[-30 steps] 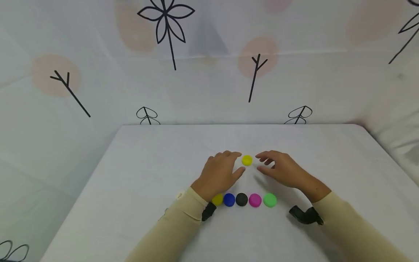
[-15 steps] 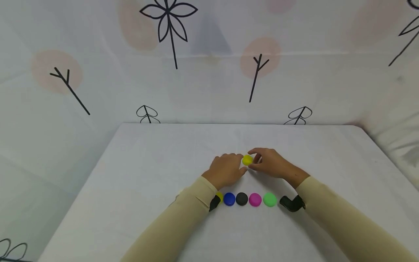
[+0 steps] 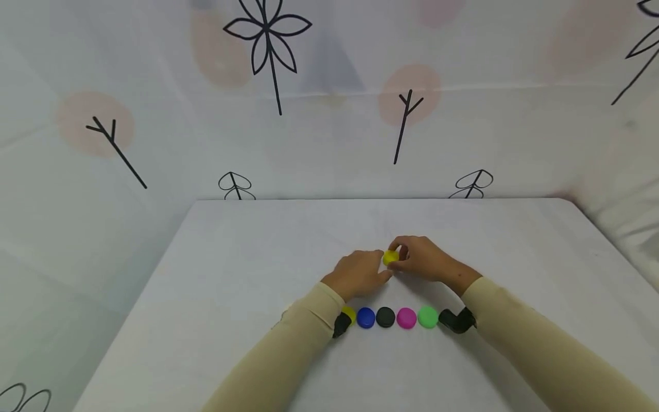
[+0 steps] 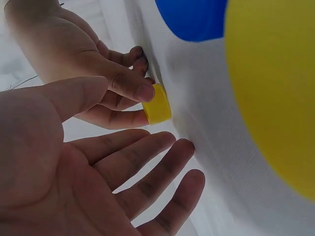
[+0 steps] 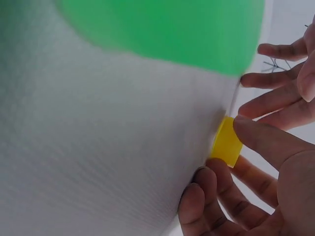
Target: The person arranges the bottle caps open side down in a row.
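Observation:
In the head view, a small yellow disc (image 3: 389,258) lies on the white table beyond a row of other discs. My right hand (image 3: 426,260) pinches it between thumb and fingers from the right. The right wrist view shows the thumb on one side of the disc (image 5: 226,143) and a finger on the other. My left hand (image 3: 357,274) is just left of it, its fingers loosely extended and holding nothing. In the left wrist view, that hand's palm (image 4: 93,182) faces the disc (image 4: 158,105), apart from it.
Nearer to me runs a row of discs: yellow (image 3: 350,312), partly hidden by the left wrist camera (image 3: 342,325), then blue (image 3: 365,318), black (image 3: 385,317), pink (image 3: 407,318) and green (image 3: 428,317). The right wrist camera (image 3: 457,321) is close to the green one. A patterned cloth (image 3: 329,131) hangs behind the table.
My right hand has moved left and taken hold of the yellow disc, having been apart from it a second ago. The left hand has shifted slightly right.

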The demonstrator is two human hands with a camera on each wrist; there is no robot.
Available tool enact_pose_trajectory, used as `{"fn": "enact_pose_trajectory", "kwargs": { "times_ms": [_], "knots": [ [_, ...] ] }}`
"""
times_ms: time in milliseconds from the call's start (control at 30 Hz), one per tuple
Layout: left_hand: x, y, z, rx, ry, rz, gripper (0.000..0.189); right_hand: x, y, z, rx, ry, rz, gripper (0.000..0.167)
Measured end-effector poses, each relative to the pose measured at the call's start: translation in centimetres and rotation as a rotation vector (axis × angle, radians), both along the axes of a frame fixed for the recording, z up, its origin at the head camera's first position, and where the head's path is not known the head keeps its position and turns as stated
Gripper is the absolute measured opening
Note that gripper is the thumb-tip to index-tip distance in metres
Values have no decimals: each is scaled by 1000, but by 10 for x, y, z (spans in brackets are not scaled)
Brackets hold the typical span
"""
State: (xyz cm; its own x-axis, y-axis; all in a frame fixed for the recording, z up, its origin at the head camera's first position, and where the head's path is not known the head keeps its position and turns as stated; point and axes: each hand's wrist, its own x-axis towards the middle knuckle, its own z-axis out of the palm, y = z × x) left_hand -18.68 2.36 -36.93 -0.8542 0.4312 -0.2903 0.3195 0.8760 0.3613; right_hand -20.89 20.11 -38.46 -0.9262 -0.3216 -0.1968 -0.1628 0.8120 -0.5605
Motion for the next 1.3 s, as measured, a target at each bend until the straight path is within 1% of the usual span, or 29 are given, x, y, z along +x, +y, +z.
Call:
{"fn": "enact_pose_trajectory", "kwargs": {
  "times_ms": [100,233,367,467,567,733,933,1067,1200,1300],
  "knots": [
    [1,0,0,35,28,1,47,2,0,0,-19,32,25,30],
    [4,-1,2,82,108,4,42,5,2,3,-54,86,55,27],
    [8,-3,4,96,187,4,39,9,5,7,-93,116,76,23],
    [11,-5,5,107,233,2,37,14,4,11,-106,114,75,23],
    [16,-8,6,118,276,-1,35,21,3,14,-112,109,65,27],
    [24,-12,8,152,362,-16,34,33,6,20,-150,137,58,29],
    [30,-16,10,190,457,-24,32,42,6,26,-187,161,47,28],
    [33,-17,10,240,483,-23,32,50,7,29,-186,206,16,29],
    [34,-17,11,289,458,-7,34,59,9,30,-184,238,-16,30],
    [36,-17,12,331,451,-18,34,65,10,31,-183,281,-25,29]
  ]
}}
